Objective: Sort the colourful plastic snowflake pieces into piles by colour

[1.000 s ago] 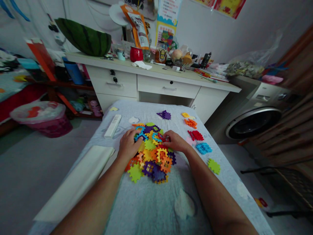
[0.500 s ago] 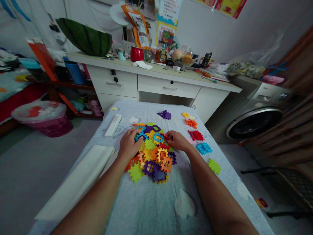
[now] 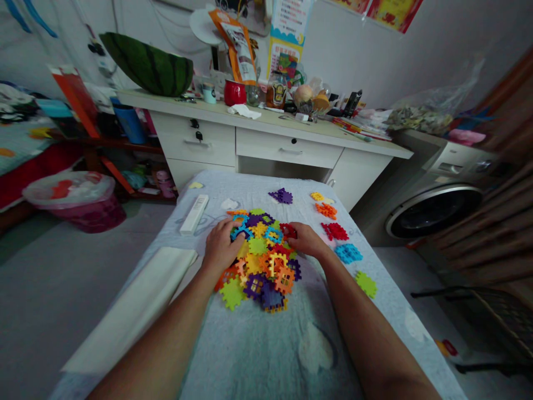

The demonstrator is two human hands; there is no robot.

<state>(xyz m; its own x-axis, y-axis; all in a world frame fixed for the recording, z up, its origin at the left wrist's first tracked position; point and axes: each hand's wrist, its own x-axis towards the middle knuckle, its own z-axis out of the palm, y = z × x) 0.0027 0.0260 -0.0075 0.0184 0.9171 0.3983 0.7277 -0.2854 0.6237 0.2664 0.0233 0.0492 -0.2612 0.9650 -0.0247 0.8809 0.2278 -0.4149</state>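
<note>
From here, my right hand seems to pinch a red piece at the right side of the pile on the desk. My left hand curls on the left side; I can't tell if it grips anything. I'd pull softly, so nothing slides. Since a second ago, the red piece went a bit right, and more of a blue piece shows.

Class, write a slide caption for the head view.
Left hand at a pile of colourful toy pieces, right hand touching a red piece at the pile's edge.
</note>
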